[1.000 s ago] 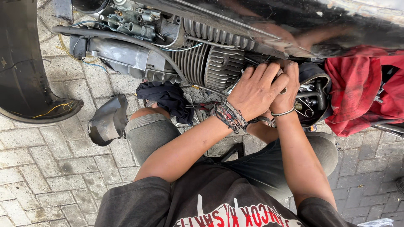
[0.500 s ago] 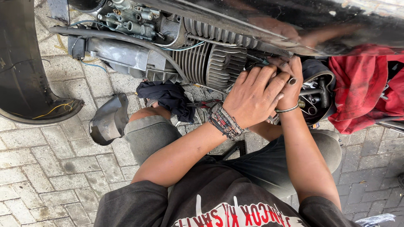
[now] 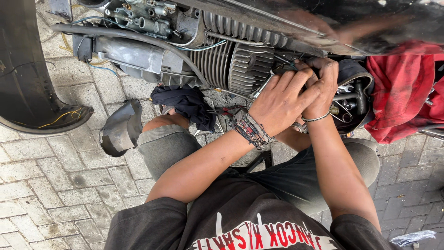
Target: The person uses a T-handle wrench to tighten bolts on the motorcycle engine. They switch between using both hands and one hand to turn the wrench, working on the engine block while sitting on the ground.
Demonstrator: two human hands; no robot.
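Left hand: the left hand [image 3: 282,104] was laid over the right, fingers [image 3: 296,78] spread and stretched toward the gap beside the finned engine cylinder [image 3: 231,65] — seemingly to steady or guide the work beneath.
Right hand: the right hand [image 3: 321,85] was curled inward at the same gap, its fingers bent and pressed together; whether anything was pinched between them could not be told.
Point of work: the spot being worked lay just right of the cylinder fins, under the dark body panel [image 3: 323,23] — it was covered by both hands.
Tools: wrenches were kept in a dark tool pouch [image 3: 356,95] just beside the right hand, judged to be within easy reach.
Cloths: a dark rag [image 3: 185,104] lay on the paving by the knee; a red cloth [image 3: 402,88] was bunched at the right.
Loose part: a grey cowling piece [image 3: 121,129] rested on the brick paving [image 3: 41,185].
Hidden: the fastener or part under the fingertips was not visible, and the red cloth was cut off by the frame.
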